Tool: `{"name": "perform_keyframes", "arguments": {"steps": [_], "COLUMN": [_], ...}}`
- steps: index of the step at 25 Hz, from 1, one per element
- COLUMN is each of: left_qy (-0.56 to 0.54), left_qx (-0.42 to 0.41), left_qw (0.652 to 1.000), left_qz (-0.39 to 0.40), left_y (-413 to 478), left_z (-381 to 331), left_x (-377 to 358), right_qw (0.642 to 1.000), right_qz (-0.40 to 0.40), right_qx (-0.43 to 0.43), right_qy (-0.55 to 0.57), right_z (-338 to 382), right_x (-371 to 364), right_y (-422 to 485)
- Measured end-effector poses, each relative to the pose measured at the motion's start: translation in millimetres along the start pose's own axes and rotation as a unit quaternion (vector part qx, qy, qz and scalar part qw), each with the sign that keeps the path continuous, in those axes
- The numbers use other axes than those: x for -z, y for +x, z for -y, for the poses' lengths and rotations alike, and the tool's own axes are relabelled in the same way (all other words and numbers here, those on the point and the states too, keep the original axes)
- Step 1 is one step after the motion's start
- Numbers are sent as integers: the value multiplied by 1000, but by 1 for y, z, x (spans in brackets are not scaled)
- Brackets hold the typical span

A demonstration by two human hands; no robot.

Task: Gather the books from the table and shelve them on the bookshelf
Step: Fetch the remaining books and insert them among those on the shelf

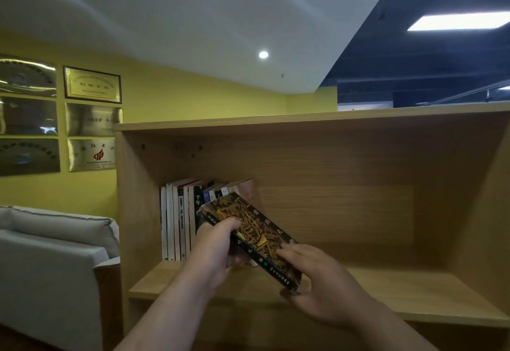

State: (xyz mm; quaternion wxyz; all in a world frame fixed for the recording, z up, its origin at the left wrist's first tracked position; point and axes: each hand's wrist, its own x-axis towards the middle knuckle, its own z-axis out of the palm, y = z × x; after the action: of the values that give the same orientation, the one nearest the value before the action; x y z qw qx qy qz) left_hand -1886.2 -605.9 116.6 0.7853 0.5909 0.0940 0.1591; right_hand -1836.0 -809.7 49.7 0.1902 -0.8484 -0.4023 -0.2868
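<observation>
Fingers (229,225) of the left hand (214,248) curl over the upper spine edge of a dark, gold-patterned book (256,226), while those of the right hand (320,281) wrap its lower end, the thumb seemingly underneath, though that part is hidden. The book hangs tilted between the two grips, above the board of the bookshelf (414,287). Its top corner lies just beyond the left fingers, near a row of upright books (179,223) standing to their left.
</observation>
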Motion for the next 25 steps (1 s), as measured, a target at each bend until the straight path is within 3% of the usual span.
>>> {"name": "perform_keyframes", "arguments": {"steps": [2,7,12,15,18,19,23,25], "left_qy": [76,241,299,411,577,595,603,600], "left_qx": [-65,-149,-102,-154,-176,-167,-102,-114], "left_qw": [995,952,911,880,796,786,790,791], "left_qz": [-2,114,263,183,47,22,43,40], "left_y": [3,23,73,104,125,130,138,140], "left_z": [0,13,32,48,68,75,82,85], "left_x": [-10,-33,-5,35,87,98,104,102], "right_qw": [990,959,939,926,927,930,926,918], "right_qz": [94,98,40,6,51,74,101,108], "right_qx": [-92,-199,-246,-269,-250,-238,-241,-251], "right_qy": [56,177,236,265,274,268,272,289], "right_z": [2,-1,-12,-22,-26,-24,-31,-44], "right_x": [-4,-29,-67,-84,-90,-92,-106,-111], "right_y": [9,44,50,64,83,91,120,127]}}
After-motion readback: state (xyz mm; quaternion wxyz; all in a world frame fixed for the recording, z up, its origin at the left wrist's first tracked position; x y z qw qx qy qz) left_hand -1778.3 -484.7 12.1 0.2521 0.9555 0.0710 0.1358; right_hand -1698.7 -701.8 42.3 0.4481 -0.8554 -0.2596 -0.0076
